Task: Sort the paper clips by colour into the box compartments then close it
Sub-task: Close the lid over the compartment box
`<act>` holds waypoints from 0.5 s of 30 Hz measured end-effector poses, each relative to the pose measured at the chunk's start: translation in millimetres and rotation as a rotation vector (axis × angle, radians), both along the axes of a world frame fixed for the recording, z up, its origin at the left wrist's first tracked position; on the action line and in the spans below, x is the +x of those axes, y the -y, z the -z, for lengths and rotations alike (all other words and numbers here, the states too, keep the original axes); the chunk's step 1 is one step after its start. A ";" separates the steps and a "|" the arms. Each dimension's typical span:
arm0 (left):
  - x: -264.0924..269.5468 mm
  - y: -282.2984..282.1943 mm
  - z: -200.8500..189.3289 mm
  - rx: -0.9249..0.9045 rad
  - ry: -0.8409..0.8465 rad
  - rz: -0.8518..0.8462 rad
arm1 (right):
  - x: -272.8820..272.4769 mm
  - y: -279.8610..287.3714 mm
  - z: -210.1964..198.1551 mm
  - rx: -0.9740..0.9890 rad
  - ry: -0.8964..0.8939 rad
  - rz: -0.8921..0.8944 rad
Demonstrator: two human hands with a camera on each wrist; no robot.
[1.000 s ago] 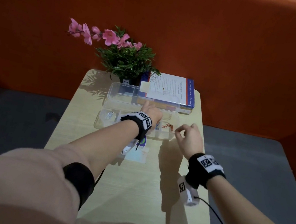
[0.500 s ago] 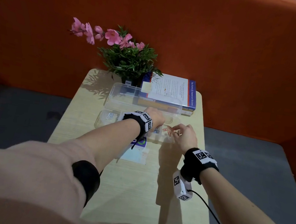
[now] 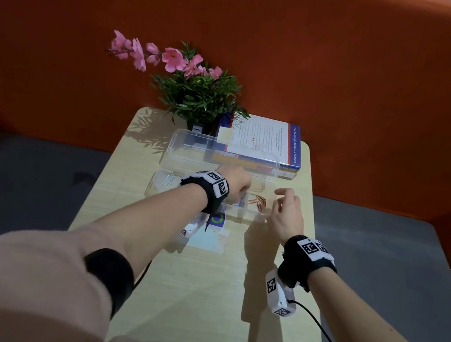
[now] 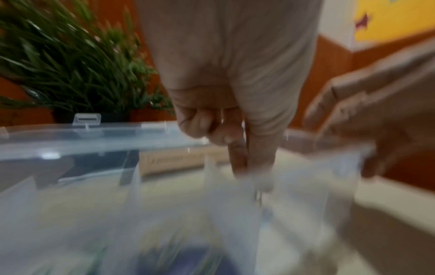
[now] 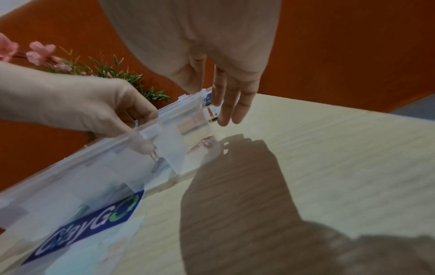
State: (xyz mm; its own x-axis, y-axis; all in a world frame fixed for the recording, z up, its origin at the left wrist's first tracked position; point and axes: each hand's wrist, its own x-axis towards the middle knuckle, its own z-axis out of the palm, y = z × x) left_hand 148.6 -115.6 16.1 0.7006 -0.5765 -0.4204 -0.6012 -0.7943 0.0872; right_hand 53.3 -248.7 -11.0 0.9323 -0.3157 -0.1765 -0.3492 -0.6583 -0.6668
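A clear compartment box [image 3: 153, 189] lies open on the table, its lid [image 3: 192, 148] tipped back. White clips [image 3: 169, 181] sit in its left compartment and orange clips [image 3: 257, 201] in its right one. My left hand [image 3: 240, 192] reaches down into the middle compartment, with thumb and fingertip pinching a blue paper clip [image 5: 155, 158] that hangs just above the floor. My right hand [image 3: 283, 199] hovers at the box's right end with fingers loosely spread [image 5: 227, 111] and nothing in it. The left wrist view is blurred; there the pinched fingers [image 4: 237, 163] point down into the box.
A potted plant with pink flowers [image 3: 195, 92] and a book [image 3: 258, 142] stand behind the lid at the table's back. A blue-and-white ClayGo card [image 5: 89, 219] lies under the box's front edge. Bare tabletop [image 3: 198, 299] stretches toward me.
My right hand carried an orange clip to the right compartment, released it and has drawn back with fingers spread. The left hand stayed over the middle compartment.
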 end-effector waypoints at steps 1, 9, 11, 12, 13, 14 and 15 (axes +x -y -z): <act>2.2 -1.4 -3.5 -0.052 -0.007 -0.036 | -1.3 1.2 0.9 0.016 0.010 0.025; -5.1 20.6 -14.9 -0.417 -0.096 -0.217 | -1.7 19.2 -1.9 0.042 -0.027 0.073; -6.9 21.4 -8.9 -0.396 -0.104 -0.219 | 3.5 21.2 -4.7 0.033 -0.026 0.060; -6.9 19.7 -6.5 -0.403 -0.097 -0.235 | 6.4 21.6 -6.3 0.027 -0.024 0.046; -6.7 16.0 -6.4 -0.426 -0.076 -0.268 | 9.7 21.9 -7.8 0.025 -0.026 0.030; -6.0 10.2 -7.1 -0.456 -0.055 -0.317 | 13.1 21.6 -10.0 0.031 -0.033 0.017; -4.2 3.0 -8.2 -0.496 -0.043 -0.380 | 17.2 21.5 -11.9 0.045 -0.039 0.006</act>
